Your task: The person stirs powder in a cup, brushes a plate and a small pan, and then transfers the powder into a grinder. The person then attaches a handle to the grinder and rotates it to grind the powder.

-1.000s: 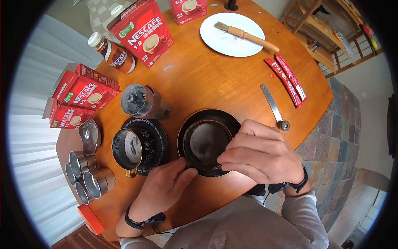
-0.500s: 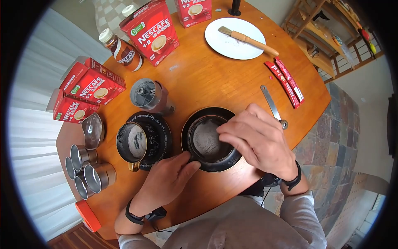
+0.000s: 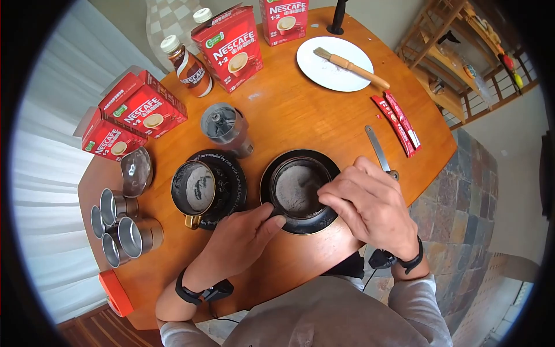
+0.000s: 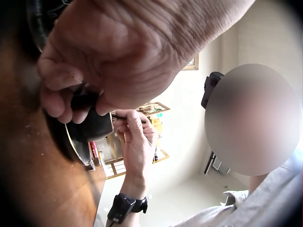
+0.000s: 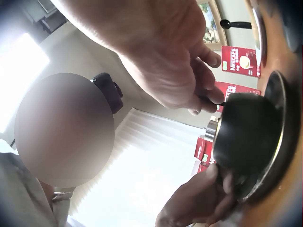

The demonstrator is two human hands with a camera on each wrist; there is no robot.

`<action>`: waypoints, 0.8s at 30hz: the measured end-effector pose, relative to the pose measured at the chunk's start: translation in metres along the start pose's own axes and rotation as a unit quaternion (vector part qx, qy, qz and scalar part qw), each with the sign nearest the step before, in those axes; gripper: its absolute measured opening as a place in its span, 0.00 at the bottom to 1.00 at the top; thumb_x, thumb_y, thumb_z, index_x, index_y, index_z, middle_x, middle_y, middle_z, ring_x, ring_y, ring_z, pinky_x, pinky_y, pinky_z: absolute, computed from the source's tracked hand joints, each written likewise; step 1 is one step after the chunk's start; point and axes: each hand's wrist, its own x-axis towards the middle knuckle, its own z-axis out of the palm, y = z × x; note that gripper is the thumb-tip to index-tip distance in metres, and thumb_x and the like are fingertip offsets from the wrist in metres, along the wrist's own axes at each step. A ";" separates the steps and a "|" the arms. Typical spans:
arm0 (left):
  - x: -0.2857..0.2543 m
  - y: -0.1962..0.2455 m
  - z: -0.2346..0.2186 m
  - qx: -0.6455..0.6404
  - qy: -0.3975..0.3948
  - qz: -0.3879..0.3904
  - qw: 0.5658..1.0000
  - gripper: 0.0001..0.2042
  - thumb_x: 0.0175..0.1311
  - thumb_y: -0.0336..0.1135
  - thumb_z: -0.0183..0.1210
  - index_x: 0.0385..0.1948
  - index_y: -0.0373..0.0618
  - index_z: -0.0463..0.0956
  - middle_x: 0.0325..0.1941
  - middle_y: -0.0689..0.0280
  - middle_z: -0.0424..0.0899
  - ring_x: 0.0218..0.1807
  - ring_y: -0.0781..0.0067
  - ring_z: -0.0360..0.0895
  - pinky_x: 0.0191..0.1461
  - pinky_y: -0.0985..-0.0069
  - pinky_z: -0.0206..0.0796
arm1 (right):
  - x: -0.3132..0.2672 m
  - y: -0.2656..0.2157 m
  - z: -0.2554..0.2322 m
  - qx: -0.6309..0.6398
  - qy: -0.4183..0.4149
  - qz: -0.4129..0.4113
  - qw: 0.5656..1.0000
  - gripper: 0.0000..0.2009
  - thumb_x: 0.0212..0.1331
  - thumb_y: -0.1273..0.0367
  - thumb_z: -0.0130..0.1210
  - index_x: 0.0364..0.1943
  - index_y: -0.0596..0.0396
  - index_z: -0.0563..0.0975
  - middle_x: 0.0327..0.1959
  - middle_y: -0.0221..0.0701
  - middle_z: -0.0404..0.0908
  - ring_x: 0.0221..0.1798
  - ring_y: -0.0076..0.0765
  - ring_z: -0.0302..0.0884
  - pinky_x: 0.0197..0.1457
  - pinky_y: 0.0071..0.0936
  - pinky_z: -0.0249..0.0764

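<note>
A black cup (image 5: 246,135) with a gold rim stands on a black saucer (image 3: 315,225) near the table's front edge. Inside it lies a greyish, powdery layer (image 3: 298,188). My left hand (image 3: 240,243) pinches the cup's dark handle (image 4: 84,100) between thumb and fingers. Over the cup's right rim, my right hand (image 3: 373,205) pinches a thin dark utensil (image 5: 208,100); its lower end is hidden. Left of this cup, a second black cup (image 3: 177,180) with a pale layer inside sits on a lettered black saucer (image 3: 238,185).
Behind the cups lies a metal grinder-like canister (image 3: 243,130). Several metal cups (image 3: 147,237) and a clear bowl (image 3: 137,170) stand left, near red coffee boxes (image 3: 153,113). To the right are a metal crank (image 3: 378,147), red sachets (image 3: 402,124) and a white plate (image 3: 324,72) bearing a brush.
My right hand has moved from the cup's lower right up over its middle, then back to the right rim. My left hand keeps hold of the handle. The head view has shifted slightly.
</note>
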 end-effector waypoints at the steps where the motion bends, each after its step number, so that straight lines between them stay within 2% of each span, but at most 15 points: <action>1: 0.000 0.000 0.000 0.002 0.000 0.001 1.000 0.16 0.81 0.45 0.55 0.34 0.41 0.71 0.26 0.50 0.79 0.33 0.38 0.79 0.33 0.51 0.66 | 0.001 0.000 0.001 0.002 0.010 -0.003 1.000 0.07 0.55 0.75 0.70 0.37 0.57 0.83 0.34 0.32 0.80 0.35 0.42 0.74 0.36 0.36 0.74; 3: 0.000 0.001 0.000 0.007 -0.002 0.004 1.000 0.16 0.81 0.45 0.55 0.34 0.41 0.71 0.27 0.50 0.79 0.33 0.38 0.79 0.34 0.51 0.66 | 0.005 0.000 0.005 0.006 0.032 -0.005 0.999 0.07 0.56 0.75 0.70 0.36 0.57 0.83 0.33 0.32 0.79 0.35 0.41 0.73 0.36 0.36 0.74; 6: 0.000 0.002 -0.001 0.012 0.000 0.009 1.000 0.16 0.81 0.44 0.55 0.34 0.41 0.71 0.27 0.50 0.79 0.34 0.38 0.79 0.34 0.50 0.66 | 0.010 0.000 0.016 -0.054 0.065 -0.008 0.996 0.06 0.56 0.74 0.70 0.34 0.57 0.82 0.31 0.32 0.77 0.34 0.40 0.73 0.35 0.36 0.74; 9: 0.000 -0.001 0.001 0.013 0.011 0.019 1.000 0.16 0.80 0.44 0.55 0.34 0.42 0.71 0.27 0.50 0.80 0.33 0.38 0.79 0.34 0.50 0.67 | 0.006 -0.010 0.005 -0.095 0.016 -0.009 0.995 0.07 0.56 0.74 0.70 0.32 0.56 0.81 0.30 0.31 0.75 0.34 0.40 0.73 0.35 0.36 0.74; 12: 0.000 -0.003 0.002 0.020 0.015 0.031 0.999 0.16 0.80 0.44 0.55 0.34 0.42 0.71 0.27 0.50 0.80 0.33 0.38 0.79 0.34 0.50 0.67 | 0.010 -0.013 -0.003 -0.054 -0.021 0.000 0.998 0.07 0.57 0.73 0.69 0.31 0.56 0.80 0.31 0.31 0.75 0.34 0.41 0.72 0.37 0.36 0.74; 15: 0.000 -0.004 0.003 0.019 0.019 0.036 0.999 0.16 0.80 0.44 0.55 0.35 0.42 0.71 0.27 0.50 0.80 0.33 0.37 0.79 0.35 0.50 0.67 | 0.022 -0.004 0.002 -0.053 0.004 -0.017 0.998 0.06 0.59 0.73 0.68 0.31 0.57 0.80 0.31 0.32 0.75 0.35 0.42 0.73 0.38 0.36 0.74; 18: 0.000 -0.003 0.003 0.019 0.021 0.035 0.999 0.15 0.80 0.45 0.54 0.35 0.42 0.71 0.27 0.50 0.80 0.34 0.38 0.79 0.35 0.49 0.67 | 0.025 0.004 0.004 -0.052 -0.029 -0.040 0.997 0.06 0.60 0.72 0.68 0.32 0.57 0.80 0.31 0.32 0.76 0.36 0.42 0.73 0.39 0.37 0.74; 21: 0.000 -0.002 0.003 0.016 0.016 0.025 0.999 0.15 0.80 0.45 0.54 0.35 0.42 0.71 0.28 0.50 0.81 0.34 0.38 0.80 0.36 0.49 0.67 | 0.025 -0.003 -0.006 -0.071 -0.065 -0.030 0.995 0.06 0.61 0.71 0.67 0.32 0.57 0.80 0.32 0.33 0.76 0.37 0.42 0.74 0.40 0.38 0.75; 24: 0.000 -0.002 0.002 0.017 0.011 0.020 1.000 0.15 0.81 0.45 0.53 0.36 0.43 0.72 0.28 0.50 0.81 0.35 0.38 0.80 0.37 0.49 0.68 | 0.023 -0.007 -0.012 -0.039 -0.103 -0.022 0.994 0.06 0.61 0.70 0.67 0.33 0.57 0.81 0.32 0.33 0.77 0.37 0.43 0.75 0.41 0.39 0.75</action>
